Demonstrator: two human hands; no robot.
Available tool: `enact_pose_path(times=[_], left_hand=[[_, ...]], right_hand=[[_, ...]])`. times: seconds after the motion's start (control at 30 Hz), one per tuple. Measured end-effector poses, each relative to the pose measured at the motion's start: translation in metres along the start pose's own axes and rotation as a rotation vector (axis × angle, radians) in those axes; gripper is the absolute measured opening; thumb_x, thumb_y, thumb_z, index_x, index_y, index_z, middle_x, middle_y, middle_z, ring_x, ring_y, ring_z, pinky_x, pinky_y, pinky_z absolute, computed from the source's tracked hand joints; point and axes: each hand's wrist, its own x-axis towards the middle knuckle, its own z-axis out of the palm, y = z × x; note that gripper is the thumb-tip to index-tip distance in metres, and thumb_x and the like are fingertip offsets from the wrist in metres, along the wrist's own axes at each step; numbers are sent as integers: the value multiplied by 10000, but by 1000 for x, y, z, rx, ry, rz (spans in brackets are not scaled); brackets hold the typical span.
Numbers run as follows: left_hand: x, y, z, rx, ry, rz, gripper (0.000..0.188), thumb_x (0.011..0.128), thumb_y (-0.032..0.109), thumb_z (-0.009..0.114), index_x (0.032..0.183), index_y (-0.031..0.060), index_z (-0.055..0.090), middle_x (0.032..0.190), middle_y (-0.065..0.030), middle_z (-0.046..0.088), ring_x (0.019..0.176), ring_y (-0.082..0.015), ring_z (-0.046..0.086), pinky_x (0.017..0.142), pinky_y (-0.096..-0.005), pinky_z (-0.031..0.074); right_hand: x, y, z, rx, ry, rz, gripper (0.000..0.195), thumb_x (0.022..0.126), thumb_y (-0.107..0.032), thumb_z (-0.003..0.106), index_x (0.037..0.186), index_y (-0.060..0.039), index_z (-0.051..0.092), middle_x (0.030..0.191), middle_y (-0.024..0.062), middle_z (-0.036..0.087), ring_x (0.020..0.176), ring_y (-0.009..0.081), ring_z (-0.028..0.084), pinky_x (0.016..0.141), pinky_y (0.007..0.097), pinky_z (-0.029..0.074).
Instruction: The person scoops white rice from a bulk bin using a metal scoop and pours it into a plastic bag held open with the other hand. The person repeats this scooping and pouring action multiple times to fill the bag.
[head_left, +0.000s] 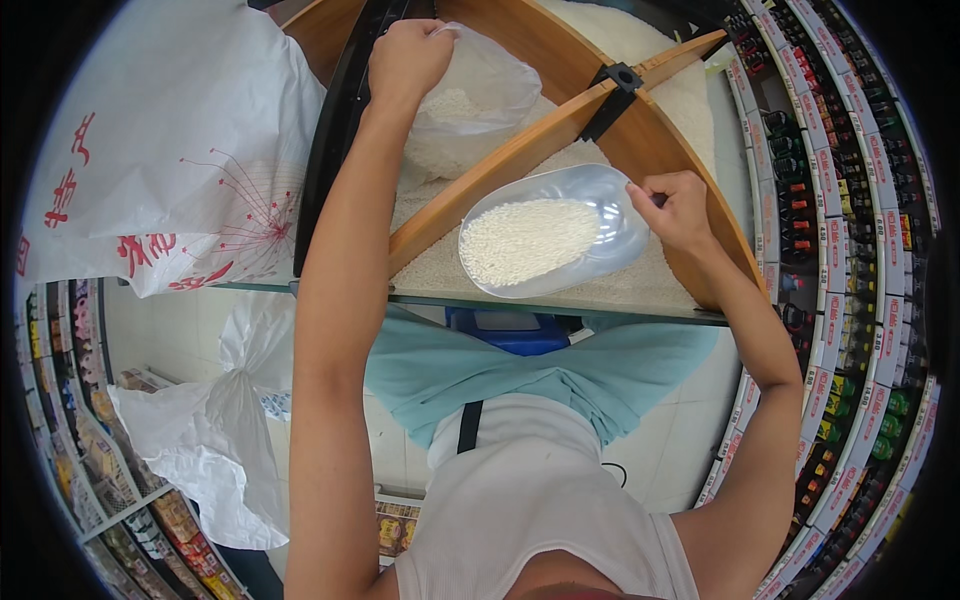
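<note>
My left hand (412, 60) grips the rim of a clear plastic bag (495, 94) that holds some white rice. The bag rests in a wooden bin compartment, on the far side of a wooden divider (499, 176). My right hand (675, 206) is closed around the dark handle of a metal scoop (622, 240). White rice grains (532, 236) fill much of the scoop. It is held over the nearer compartment, above a layer of rice (435, 274).
A large white sack with red print (225, 142) lies left of the bins. A tied white sack (217, 442) stands lower left. A black bracket (622, 79) joins the dividers. Shelves of bottles (832, 315) line the right side; packaged goods fill shelves (112, 457) at left.
</note>
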Motion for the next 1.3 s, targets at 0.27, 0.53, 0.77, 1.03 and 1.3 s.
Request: enact_pose_path(times=[0.27, 0.53, 0.77, 1.03, 1.3], left_hand=[[-1, -1, -2, 15, 20, -15, 339, 836, 365, 632, 1050, 144, 775, 1022, -170, 735, 994, -381, 684, 916, -447, 523], [4, -4, 5, -4, 37, -6, 350, 843, 378, 642, 1052, 129, 771, 1007, -159, 738, 968, -356, 694, 887, -405, 529], [-4, 10, -4, -46, 4, -45, 320, 826, 293, 599, 1049, 151, 780, 1033, -193, 730, 1020, -399, 676, 926, -457, 522], [-2, 3, -6, -24, 17, -44, 351, 828, 366, 607, 1087, 189, 766, 1043, -169, 729, 1019, -386, 673, 910, -452, 522], [-9, 8, -9, -3, 44, -62, 328, 830, 316, 584, 1050, 162, 773, 1020, -191, 728, 1005, -395, 674, 899, -460, 526]], right_hand=[[4, -12, -14, 9, 8, -68, 301, 834, -207, 704, 618, -8, 637, 485, 86, 510, 424, 193, 481, 462, 320, 357], [34, -35, -63, -435, 333, 29, 389, 865, -387, 661, 679, -48, 705, 528, 92, 573, 489, 262, 587, 500, 371, 433], [126, -110, -67, -1031, 322, -230, 318, 854, -351, 616, 758, -86, 763, 648, 126, 688, 629, 285, 702, 562, 386, 558], [138, -154, -88, -1073, 282, -208, 338, 904, -365, 589, 800, -90, 757, 694, 125, 696, 671, 292, 711, 606, 411, 570], [52, -102, -121, -758, -122, -161, 237, 779, -302, 708, 695, -87, 762, 656, 113, 677, 642, 298, 655, 629, 403, 522]])
